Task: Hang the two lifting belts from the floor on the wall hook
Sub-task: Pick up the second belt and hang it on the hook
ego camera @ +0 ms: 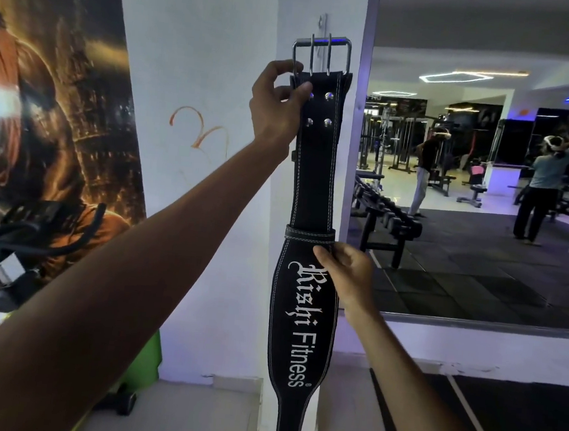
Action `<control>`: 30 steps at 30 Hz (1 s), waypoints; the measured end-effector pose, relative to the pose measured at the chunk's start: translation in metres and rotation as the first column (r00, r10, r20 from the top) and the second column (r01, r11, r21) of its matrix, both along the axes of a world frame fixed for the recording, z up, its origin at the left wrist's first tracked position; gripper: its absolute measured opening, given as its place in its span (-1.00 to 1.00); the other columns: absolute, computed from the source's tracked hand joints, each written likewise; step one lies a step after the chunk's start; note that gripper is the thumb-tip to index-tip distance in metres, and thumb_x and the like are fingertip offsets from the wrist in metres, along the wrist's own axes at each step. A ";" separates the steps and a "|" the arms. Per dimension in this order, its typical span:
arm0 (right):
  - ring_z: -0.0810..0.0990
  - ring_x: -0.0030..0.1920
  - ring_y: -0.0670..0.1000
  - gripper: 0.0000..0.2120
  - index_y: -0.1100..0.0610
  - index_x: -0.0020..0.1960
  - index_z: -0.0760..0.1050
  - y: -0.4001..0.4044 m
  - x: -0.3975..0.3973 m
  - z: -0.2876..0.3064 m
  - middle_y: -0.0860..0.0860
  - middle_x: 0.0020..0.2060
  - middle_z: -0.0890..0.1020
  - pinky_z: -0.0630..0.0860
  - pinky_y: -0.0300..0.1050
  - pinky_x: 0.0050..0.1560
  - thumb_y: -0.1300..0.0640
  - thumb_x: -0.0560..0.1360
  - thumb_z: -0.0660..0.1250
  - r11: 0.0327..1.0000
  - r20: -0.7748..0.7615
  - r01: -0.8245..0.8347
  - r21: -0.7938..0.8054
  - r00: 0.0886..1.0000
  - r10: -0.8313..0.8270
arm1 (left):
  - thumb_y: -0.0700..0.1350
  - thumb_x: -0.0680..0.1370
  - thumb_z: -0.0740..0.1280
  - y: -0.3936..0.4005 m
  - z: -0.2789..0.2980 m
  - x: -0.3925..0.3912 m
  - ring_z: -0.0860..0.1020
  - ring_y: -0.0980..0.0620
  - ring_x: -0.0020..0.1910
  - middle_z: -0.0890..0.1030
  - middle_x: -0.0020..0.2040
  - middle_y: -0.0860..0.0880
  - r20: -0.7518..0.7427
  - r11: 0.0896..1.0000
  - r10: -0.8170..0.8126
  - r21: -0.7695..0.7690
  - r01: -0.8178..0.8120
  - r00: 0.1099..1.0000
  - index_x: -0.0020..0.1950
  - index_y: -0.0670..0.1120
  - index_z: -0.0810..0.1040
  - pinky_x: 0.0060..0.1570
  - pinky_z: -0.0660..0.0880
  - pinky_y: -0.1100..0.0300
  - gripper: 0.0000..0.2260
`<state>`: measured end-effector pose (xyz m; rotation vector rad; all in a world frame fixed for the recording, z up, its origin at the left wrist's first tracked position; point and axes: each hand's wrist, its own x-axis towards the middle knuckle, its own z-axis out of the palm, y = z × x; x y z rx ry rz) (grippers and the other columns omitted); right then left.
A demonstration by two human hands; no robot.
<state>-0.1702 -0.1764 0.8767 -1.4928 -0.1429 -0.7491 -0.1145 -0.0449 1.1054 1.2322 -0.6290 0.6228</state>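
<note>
A black leather lifting belt [314, 183] with white "Rishi Fitness" lettering hangs straight down in front of a white pillar. Its chrome buckle [321, 52] is raised to the metal wall hook [322, 29] on the pillar; whether the buckle rests on the hook I cannot tell. My left hand [277, 103] pinches the belt's top left edge just under the buckle. Lower down, my right hand [347, 272] grips the belt's right edge below the keeper loop. A second belt is not in view.
A large mirror [477, 197] to the right of the pillar reflects a dumbbell rack, benches and two people. A big poster [51, 109] covers the left wall, with an exercise bike [16, 233] in front of it. A green object [146, 358] stands by the pillar's base.
</note>
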 end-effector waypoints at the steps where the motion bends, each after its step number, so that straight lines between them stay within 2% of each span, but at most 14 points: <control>1: 0.41 -0.33 -0.06 -0.64 0.30 -0.26 0.51 0.003 0.003 -0.003 0.17 -0.43 0.52 0.33 -0.13 -0.31 0.03 0.41 0.53 1.000 -0.015 0.014 -0.023 1.000 -0.014 | -0.27 0.50 0.39 0.001 0.001 -0.001 0.62 -0.06 -0.22 0.68 0.07 -0.29 0.004 1.000 0.001 0.000 -0.001 1.000 0.06 0.00 0.55 -0.30 0.55 0.16 -0.78; 3: 0.38 -0.40 -0.09 -0.66 0.17 -0.31 0.50 0.008 -0.002 -0.026 -0.01 -0.46 0.48 0.31 -0.14 -0.37 -0.05 0.37 0.54 0.998 -0.075 0.031 -0.047 0.997 -0.035 | -0.28 0.51 0.39 0.006 0.002 -0.001 0.62 -0.07 -0.22 0.67 0.05 -0.29 0.005 1.000 -0.005 -0.005 0.005 1.000 0.07 -0.01 0.55 -0.33 0.55 0.17 -0.78; 6: 0.66 -0.26 -0.04 -0.64 0.13 -0.16 0.63 0.015 -0.021 -0.069 -0.01 -0.29 0.72 0.58 -0.02 -0.20 -0.14 0.30 0.57 0.998 -0.185 -0.016 -0.064 0.983 0.004 | -0.28 0.51 0.39 0.011 -0.006 0.003 0.60 -0.08 -0.23 0.66 -0.06 -0.24 -0.028 1.000 -0.002 -0.007 0.002 1.000 0.10 -0.05 0.55 -0.39 0.52 0.20 -0.78; 8: 0.70 -0.21 -0.09 -0.67 0.09 -0.14 0.63 0.016 -0.029 -0.084 -0.06 -0.24 0.74 0.63 0.00 -0.15 -0.15 0.32 0.56 0.989 -0.241 -0.053 -0.137 0.970 0.019 | -0.22 0.48 0.40 0.013 -0.014 0.009 0.61 -0.09 -0.20 0.68 0.02 -0.27 -0.050 1.000 0.002 0.000 -0.002 0.999 0.11 -0.03 0.56 -0.31 0.54 0.16 -0.77; 10: 0.64 -0.29 -0.23 -0.67 0.02 -0.17 0.58 0.017 -0.030 -0.072 -0.22 -0.32 0.69 0.53 -0.23 -0.22 -0.25 0.37 0.47 0.976 -0.245 -0.050 -0.211 0.970 -0.003 | -0.20 0.46 0.41 0.016 -0.020 0.014 0.63 -0.11 -0.17 0.67 0.08 -0.30 -0.057 1.000 0.006 -0.002 -0.006 0.998 0.08 0.03 0.57 -0.24 0.56 0.10 -0.77; 11: 0.63 -0.27 -0.25 -0.59 -0.01 -0.11 0.58 0.017 -0.028 -0.056 -0.24 -0.30 0.69 0.50 -0.29 -0.20 -0.35 0.36 0.40 0.979 -0.211 -0.019 -0.204 0.977 -0.025 | -0.20 0.47 0.41 0.017 -0.022 0.016 0.63 -0.11 -0.16 0.67 0.08 -0.31 -0.059 1.000 0.004 -0.004 -0.004 0.998 0.06 0.04 0.57 -0.22 0.58 0.07 -0.77; 13: 0.67 -0.09 -0.15 -0.41 -0.04 0.13 0.54 0.012 -0.014 -0.009 -0.12 -0.10 0.71 0.59 -0.15 -0.07 -0.47 0.36 0.26 0.984 -0.091 0.102 -0.147 0.989 -0.116 | -0.22 0.48 0.41 0.019 -0.024 0.019 0.63 -0.11 -0.17 0.68 0.04 -0.33 -0.060 1.000 -0.013 -0.006 0.012 0.998 0.05 0.06 0.57 -0.18 0.59 0.02 -0.77; 15: 0.67 0.03 0.01 -0.48 -0.10 0.30 0.40 0.007 -0.002 0.049 0.02 0.03 0.69 0.63 0.05 0.05 -0.37 0.46 0.23 0.964 0.088 0.218 -0.150 0.974 -0.207 | -0.23 0.49 0.42 0.020 -0.026 0.021 0.63 -0.12 -0.17 0.68 0.03 -0.35 -0.064 0.999 -0.039 -0.003 0.039 0.997 0.05 0.05 0.58 -0.17 0.58 -0.01 -0.77; 16: 0.65 0.05 0.03 -0.52 -0.15 0.36 0.33 0.007 0.002 0.079 0.06 0.04 0.67 0.62 0.08 0.09 -0.30 0.51 0.23 0.960 0.171 0.227 -0.167 0.965 -0.198 | -0.23 0.49 0.42 0.020 -0.027 0.021 0.63 -0.13 -0.17 0.68 0.02 -0.35 -0.065 0.999 -0.051 -0.001 0.051 0.997 0.06 0.04 0.58 -0.16 0.59 -0.02 -0.77; 18: 0.65 0.04 0.04 -0.49 -0.16 0.47 0.20 0.008 0.010 0.133 0.13 -0.01 0.67 0.60 0.04 0.11 -0.17 0.56 0.25 0.957 0.254 0.184 -0.224 0.959 -0.125 | -0.23 0.49 0.42 0.019 -0.029 0.021 0.64 -0.13 -0.17 0.68 0.01 -0.34 -0.056 0.998 -0.068 0.007 0.069 0.996 0.08 0.02 0.58 -0.12 0.60 -0.04 -0.77; 20: 0.67 -0.03 0.07 -0.49 -0.12 0.49 0.20 0.014 0.015 0.173 0.24 -0.07 0.67 0.56 -0.07 0.05 -0.05 0.59 0.28 0.953 0.273 0.122 -0.276 0.961 -0.044 | -0.21 0.48 0.43 0.018 -0.028 0.018 0.65 -0.14 -0.16 0.69 0.00 -0.31 -0.035 0.997 -0.077 0.021 0.078 0.996 0.08 0.03 0.58 -0.12 0.63 -0.04 -0.77; 24: 0.71 -0.03 0.07 -0.74 0.09 0.20 0.51 0.030 0.022 0.212 0.15 -0.04 0.71 0.63 -0.11 -0.02 0.25 0.53 0.37 0.978 0.298 0.107 -0.181 0.953 -0.049 | -0.13 0.46 0.46 0.020 -0.027 0.014 0.70 -0.25 -0.03 0.68 0.02 -0.30 -0.010 0.998 -0.060 0.020 0.060 0.998 0.15 0.08 0.52 0.00 0.66 -0.15 -0.69; 27: 0.70 -0.14 0.03 -0.77 0.07 0.05 0.59 0.036 0.030 0.221 0.12 -0.13 0.72 0.62 -0.15 -0.15 0.34 0.48 0.40 0.989 0.306 0.100 -0.107 0.950 -0.063 | -0.19 0.51 0.46 0.026 -0.036 0.013 0.71 -0.08 -0.06 0.70 -0.02 -0.18 -0.018 0.997 -0.074 0.023 0.075 0.997 0.25 0.05 0.45 0.05 0.66 0.02 -0.63; 30: 0.67 -0.22 -0.03 -0.75 0.13 0.04 0.61 0.038 0.038 0.233 0.12 -0.17 0.71 0.61 -0.20 -0.17 0.39 0.44 0.41 0.995 0.334 0.095 -0.008 0.939 -0.087 | -0.30 0.56 0.40 0.031 -0.079 0.019 0.68 0.13 -0.12 0.71 -0.02 -0.09 -0.063 0.959 -0.177 0.215 0.187 0.982 0.28 -0.16 0.56 0.00 0.63 0.20 -0.71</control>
